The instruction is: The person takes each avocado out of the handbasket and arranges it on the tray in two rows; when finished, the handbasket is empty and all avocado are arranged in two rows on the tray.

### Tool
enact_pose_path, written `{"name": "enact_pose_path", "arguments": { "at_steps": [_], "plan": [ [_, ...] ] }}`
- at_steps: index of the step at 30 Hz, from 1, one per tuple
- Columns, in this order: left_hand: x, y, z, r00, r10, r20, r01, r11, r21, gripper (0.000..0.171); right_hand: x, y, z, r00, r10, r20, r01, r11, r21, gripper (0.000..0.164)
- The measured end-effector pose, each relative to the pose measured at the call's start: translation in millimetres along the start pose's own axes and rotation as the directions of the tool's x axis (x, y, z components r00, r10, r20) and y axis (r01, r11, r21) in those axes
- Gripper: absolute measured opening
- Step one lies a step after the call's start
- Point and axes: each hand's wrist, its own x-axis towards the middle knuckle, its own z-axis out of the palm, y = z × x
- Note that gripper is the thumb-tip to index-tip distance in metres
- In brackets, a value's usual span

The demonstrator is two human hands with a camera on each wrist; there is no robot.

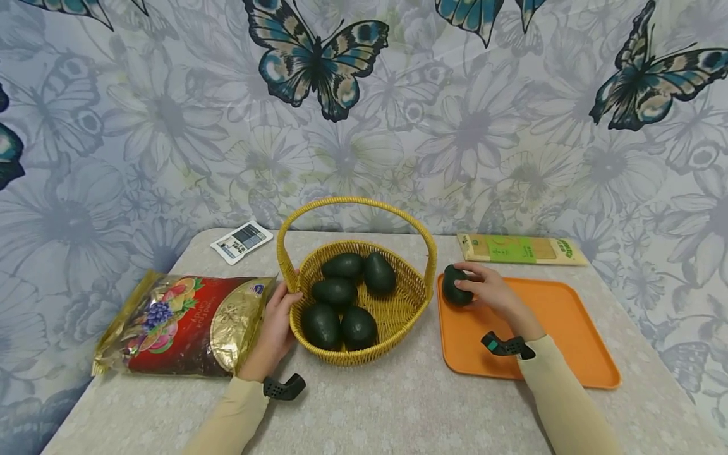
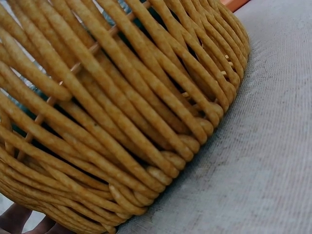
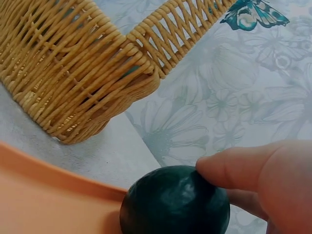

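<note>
Several dark green avocados [image 1: 333, 293] lie in a yellow woven basket [image 1: 398, 322] with a tall arched handle. At the foot of that handle, on the basket's left side, my left hand [image 1: 275, 325] grips the rim with the thumb on top. The left wrist view is filled by the basket's wall [image 2: 122, 102], with fingertips [image 2: 17, 218] at its lower corner. Over the left end of an orange tray [image 1: 560, 325], my right hand [image 1: 493, 296] pinches one more avocado [image 1: 451, 285]. In the right wrist view this avocado [image 3: 175, 202] is between thumb and fingers, close to the tray's edge.
Left of the basket lies a large red and gold candy bag [image 1: 188, 325]. A white packet [image 1: 241, 241] is at the back left. Behind the tray lies a flat yellow-green package [image 1: 520, 249]. A butterfly-patterned backdrop [image 1: 483, 158] rises at the table's rear.
</note>
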Motion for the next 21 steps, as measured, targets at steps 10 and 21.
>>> {"name": "enact_pose_path", "arguments": {
  "at_steps": [10, 21],
  "plan": [
    [-0.1, -1.0, -0.3, 1.0, 0.001, -0.002, -0.001, 1.0, -0.005, 0.058, -2.6, -0.5, 2.5, 1.0, -0.009, 0.02, 0.009, 1.0, 0.013, 0.06],
    [-0.1, -1.9, -0.4, 1.0, 0.008, 0.005, -0.008, 1.0, -0.015, 0.058, 0.3, 2.3, 2.8, 1.0, 0.001, 0.014, -0.002, 0.999, 0.042, 0.06]
  ]
}}
